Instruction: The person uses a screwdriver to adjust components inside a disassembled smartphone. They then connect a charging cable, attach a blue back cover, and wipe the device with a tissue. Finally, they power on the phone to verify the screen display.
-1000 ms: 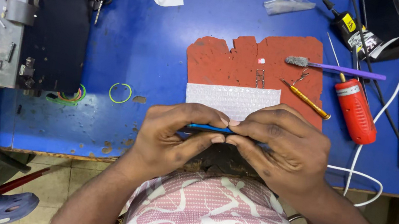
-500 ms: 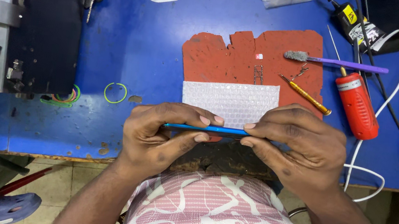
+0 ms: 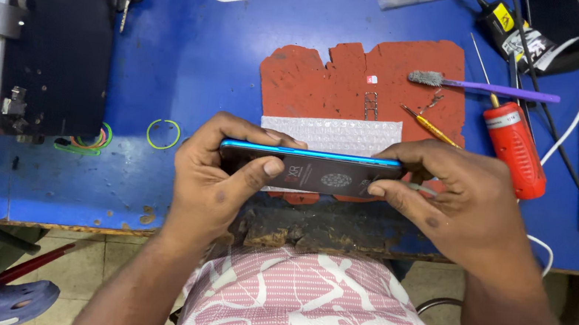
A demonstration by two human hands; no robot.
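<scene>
I grip the phone (image 3: 311, 169) on edge over the table (image 3: 191, 60), left hand (image 3: 217, 175) and right hand (image 3: 449, 198) closed on its ends, thumbs pressing; next, probably even squeezing along the seam.

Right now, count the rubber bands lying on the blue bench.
2 spots: one green rubber band lies alone left of the left hand; a small bundle of coloured bands sits by the black mat. The bundle's number is unclear.
</scene>
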